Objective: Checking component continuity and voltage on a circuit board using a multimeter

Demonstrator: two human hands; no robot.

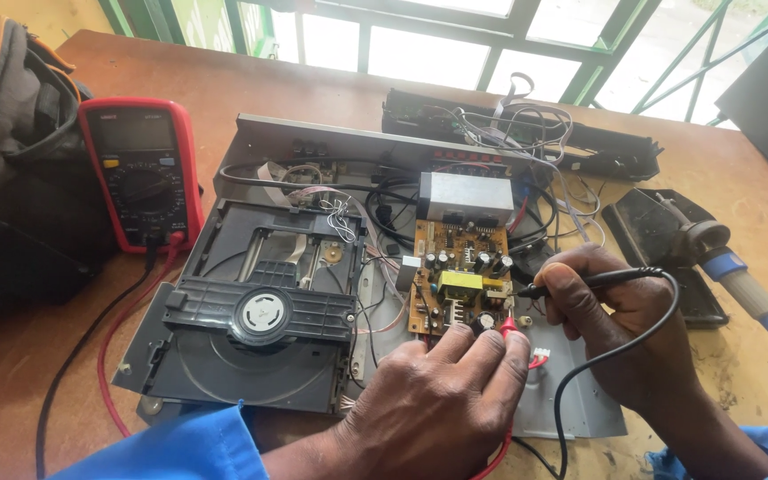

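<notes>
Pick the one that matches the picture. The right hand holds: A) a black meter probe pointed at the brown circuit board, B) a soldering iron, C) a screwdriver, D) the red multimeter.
A: the right hand pinches a black meter probe whose tip points toward the brown circuit board, while the soldering iron lies untouched to the side.

Bare left hand [442, 404] and right hand [620, 324] emerge from bright blue sleeves [180, 449] at the bottom edge of the frame.
</notes>
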